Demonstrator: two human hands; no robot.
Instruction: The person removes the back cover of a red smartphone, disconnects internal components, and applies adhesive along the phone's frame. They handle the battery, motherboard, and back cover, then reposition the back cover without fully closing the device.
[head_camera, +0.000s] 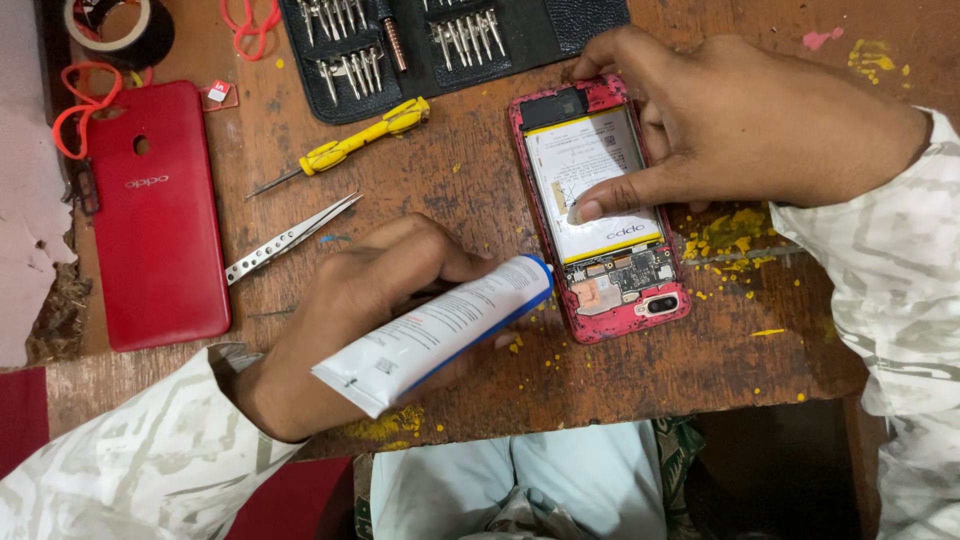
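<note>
On the wooden bench, the opened phone lies back-off, battery seated, right hand pressing it with fingers spread, left hand clenched around the glue tube; the red back cover remains unfitted.

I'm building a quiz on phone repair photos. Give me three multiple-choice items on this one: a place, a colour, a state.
1. Where does the red back cover lie?
A. left side of the table
B. under the tube
C. on the phone

2. What colour is the screwdriver handle?
A. blue
B. yellow
C. black

3. How is the opened phone?
A. closed
B. screen up
C. battery exposed

Answers: 1 A, it lies far left of the hands. 2 B, yellow grip by the tweezers. 3 C, the right hand presses the bare battery; the left hand holds the tube.
</note>
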